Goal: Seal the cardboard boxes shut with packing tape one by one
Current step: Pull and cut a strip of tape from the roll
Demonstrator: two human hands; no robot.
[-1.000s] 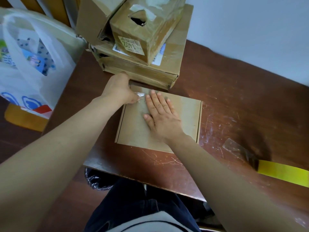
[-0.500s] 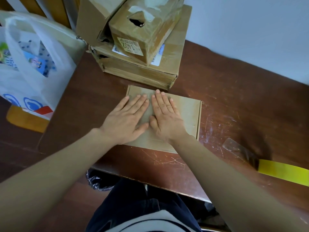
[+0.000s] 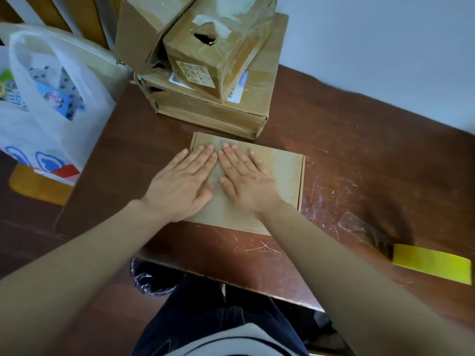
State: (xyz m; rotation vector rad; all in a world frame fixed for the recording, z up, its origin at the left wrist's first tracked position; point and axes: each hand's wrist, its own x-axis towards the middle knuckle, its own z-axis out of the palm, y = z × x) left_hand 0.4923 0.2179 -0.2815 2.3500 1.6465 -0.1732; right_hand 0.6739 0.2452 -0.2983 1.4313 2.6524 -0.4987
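While left hand point(image 3: 180, 188) & right hand point(image 3: 248, 185) press flat on box point(image 3: 282, 173), fingers point(image 3: 203, 158) straight, no grip, step looks like post-taping rub-down. Next prob: another off stack point(image 3: 205, 111).

- A wooden table point(image 3: 359, 155), dark red-brown, stands against the wall; its top carries many pale scratches.
- The wall point(image 3: 385, 47) is plain, pale grey-blue, and evenly lit.
- The floor point(image 3: 25, 227) on the left is dark brown.
- Light-brown wooden slats point(image 3: 84, 16) stand at the top left.
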